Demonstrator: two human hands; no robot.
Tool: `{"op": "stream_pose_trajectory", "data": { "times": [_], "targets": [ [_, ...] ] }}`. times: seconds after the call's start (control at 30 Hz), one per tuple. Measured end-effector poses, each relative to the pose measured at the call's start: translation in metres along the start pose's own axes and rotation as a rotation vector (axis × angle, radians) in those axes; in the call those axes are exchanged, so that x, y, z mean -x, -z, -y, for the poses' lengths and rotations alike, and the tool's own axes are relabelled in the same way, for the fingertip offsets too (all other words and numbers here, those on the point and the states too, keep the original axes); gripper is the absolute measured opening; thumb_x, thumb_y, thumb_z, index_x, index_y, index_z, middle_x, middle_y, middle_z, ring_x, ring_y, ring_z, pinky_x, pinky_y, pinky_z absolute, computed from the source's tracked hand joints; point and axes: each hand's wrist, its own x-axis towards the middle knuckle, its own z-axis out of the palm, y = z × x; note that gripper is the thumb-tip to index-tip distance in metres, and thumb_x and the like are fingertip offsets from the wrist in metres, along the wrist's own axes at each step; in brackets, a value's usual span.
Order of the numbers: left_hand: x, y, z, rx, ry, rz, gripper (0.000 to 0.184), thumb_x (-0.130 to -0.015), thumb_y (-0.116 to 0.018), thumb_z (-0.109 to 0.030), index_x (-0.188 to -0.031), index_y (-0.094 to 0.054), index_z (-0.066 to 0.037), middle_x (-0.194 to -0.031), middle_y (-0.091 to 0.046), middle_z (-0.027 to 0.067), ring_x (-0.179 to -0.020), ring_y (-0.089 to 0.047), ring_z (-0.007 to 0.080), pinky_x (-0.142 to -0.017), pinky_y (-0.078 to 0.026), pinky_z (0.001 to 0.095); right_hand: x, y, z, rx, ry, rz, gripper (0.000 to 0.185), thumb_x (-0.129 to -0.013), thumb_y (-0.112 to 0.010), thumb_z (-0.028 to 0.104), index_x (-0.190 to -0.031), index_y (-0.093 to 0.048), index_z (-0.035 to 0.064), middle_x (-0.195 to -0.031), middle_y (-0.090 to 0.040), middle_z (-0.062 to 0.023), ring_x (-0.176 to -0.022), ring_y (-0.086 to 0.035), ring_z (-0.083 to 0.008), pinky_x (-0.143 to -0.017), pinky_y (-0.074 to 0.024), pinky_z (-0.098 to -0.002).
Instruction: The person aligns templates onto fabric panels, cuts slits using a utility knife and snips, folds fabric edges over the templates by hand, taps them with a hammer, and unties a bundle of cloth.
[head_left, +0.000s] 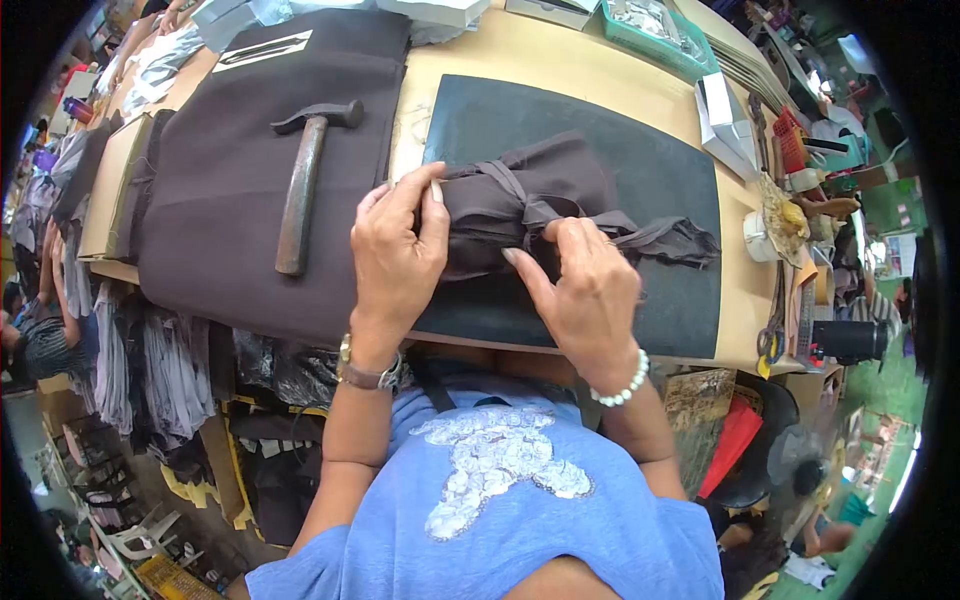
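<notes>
A bundle of dark brown cloth (575,165) lies on a black mat (680,285), with a strip of the same cloth (507,180) looped and knotted around its middle. My left hand (398,240) has thumb and forefinger closed at the bundle's left end, pinching its edge. Over the front of the bundle, my right hand (592,285) grips the cloth near the knot with curled fingers, its thumb pointing left. Gathered cloth (675,240) trails out to the right past that hand. The fingertips partly cover the folds they hold.
Left of the mat, a hammer (300,195) rests on a stack of dark cloth (220,200). Behind stands a green basket (655,40) of small parts. A white box (725,125), a white cup (762,237) and scissors (770,345) line the right side. Other people work around.
</notes>
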Motion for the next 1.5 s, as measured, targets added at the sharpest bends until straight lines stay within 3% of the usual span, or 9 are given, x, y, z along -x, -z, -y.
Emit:
{"op": "stream_pose_trajectory", "data": {
  "times": [0.13, 0.33, 0.7, 0.8, 0.93, 1.13, 1.33, 1.37, 1.5],
  "targets": [
    [-0.038, 0.022, -0.021, -0.106, -0.376, 0.157, 0.025, -0.077, -0.059, -0.004, -0.101, -0.065, -0.001, -0.100, -0.066, 0.0132, -0.089, -0.062, 0.0305, -0.085, -0.046, 0.0369, 0.000, -0.013, -0.003, -0.190, 0.008, -0.139, 0.017, -0.073, -0.069, 0.009, -0.074, -0.053, 0.0037, -0.073, -0.056, -0.0101, -0.066, -0.057, -0.0273, -0.058, -0.0459, -0.0352],
    [-0.076, -0.008, -0.017, 0.028, -0.285, 0.820, 0.027, -0.075, -0.062, -0.010, -0.099, -0.064, 0.002, -0.099, -0.064, 0.0156, -0.091, -0.061, 0.0324, -0.083, -0.047, 0.0375, -0.031, 0.001, -0.017, -0.295, -0.076, -0.133, 0.010, -0.070, -0.062, 0.004, -0.067, -0.054, 0.0009, -0.058, -0.055, -0.0126, -0.049, -0.056, -0.0247, -0.049, -0.0437, -0.0340],
    [-0.058, -0.024, -0.013, -0.003, -0.153, 0.473, 0.014, -0.075, -0.063, -0.010, -0.086, -0.061, -0.001, -0.081, -0.059, 0.0128, -0.080, -0.059, 0.0307, -0.071, -0.046, 0.0383, -0.045, 0.068, -0.044, -1.109, -0.446, 0.524, 0.015, -0.083, -0.065, 0.011, -0.087, -0.053, 0.0031, -0.072, -0.047, 0.0043, -0.063, -0.043, -0.0019, -0.052, -0.0336, -0.0179],
    [-0.055, -0.027, -0.008, -0.031, -0.181, 0.439, 0.012, -0.076, -0.063, -0.009, -0.085, -0.061, -0.002, -0.081, -0.060, 0.0120, -0.080, -0.059, 0.0300, -0.071, -0.046, 0.0382, -0.036, 0.121, -0.075, -1.232, 0.191, 0.435, 0.026, -0.067, -0.077, 0.012, -0.084, -0.060, 0.0025, -0.066, -0.056, -0.0009, -0.053, -0.049, -0.0083, -0.047, -0.0371, -0.0204],
    [-0.045, -0.029, -0.010, 0.008, -0.206, 0.393, 0.010, -0.076, -0.063, -0.008, -0.084, -0.062, -0.003, -0.081, -0.060, 0.0112, -0.081, -0.060, 0.0292, -0.071, -0.047, 0.0379, -0.077, 0.168, -0.123, -1.461, 0.853, 0.476, 0.011, -0.080, -0.064, 0.010, -0.080, -0.059, 0.0002, -0.048, -0.053, -0.0082, -0.033, -0.046, -0.0175, -0.034, -0.0364, -0.0280],
    [-0.039, -0.031, -0.010, 0.003, -0.137, 0.350, 0.012, -0.077, -0.063, -0.010, -0.085, -0.065, -0.001, -0.081, -0.062, 0.0116, -0.078, -0.061, 0.0299, -0.069, -0.048, 0.0369, -0.188, 0.142, -0.010, 0.026, 0.443, 0.282, 0.035, -0.083, -0.059, 0.013, -0.111, -0.049, -0.0063, -0.066, -0.058, -0.0114, -0.051, -0.052, -0.0163, -0.051, -0.0441, -0.0282],
    [-0.045, -0.026, -0.014, -0.029, -0.113, 0.398, 0.014, -0.079, -0.061, -0.013, -0.084, -0.066, -0.001, -0.081, -0.064, 0.0135, -0.077, -0.062, 0.0317, -0.070, -0.049, 0.0377, -0.194, 0.084, -0.014, 0.121, 0.156, -0.033, 0.069, -0.082, -0.064, 0.021, -0.135, -0.034, -0.0099, -0.077, -0.066, -0.0187, -0.062, -0.063, -0.0282, -0.059, -0.0491, -0.0370],
    [-0.046, -0.024, -0.015, -0.045, -0.119, 0.425, 0.015, -0.079, -0.061, -0.014, -0.084, -0.067, -0.001, -0.081, -0.064, 0.0138, -0.077, -0.062, 0.0320, -0.070, -0.049, 0.0380, -0.170, 0.069, -0.021, 0.275, 0.302, -0.347, 0.025, -0.082, -0.064, 0.028, -0.090, -0.065, 0.0049, -0.079, -0.064, -0.0161, -0.074, -0.064, -0.0319, -0.062, -0.0498, -0.0395],
    [-0.063, -0.019, -0.018, -0.158, -0.163, 0.578, 0.019, -0.080, -0.060, -0.017, -0.082, -0.067, 0.000, -0.078, -0.064, 0.0163, -0.076, -0.063, 0.0330, -0.071, -0.050, 0.0404, -0.070, 0.054, -0.002, 0.029, -0.048, 0.068, 0.041, -0.078, -0.066, 0.046, -0.070, -0.054, 0.0076, -0.065, -0.058, -0.0118, -0.056, -0.060, -0.0300, -0.051, -0.0461, -0.0385]
  ]
}}
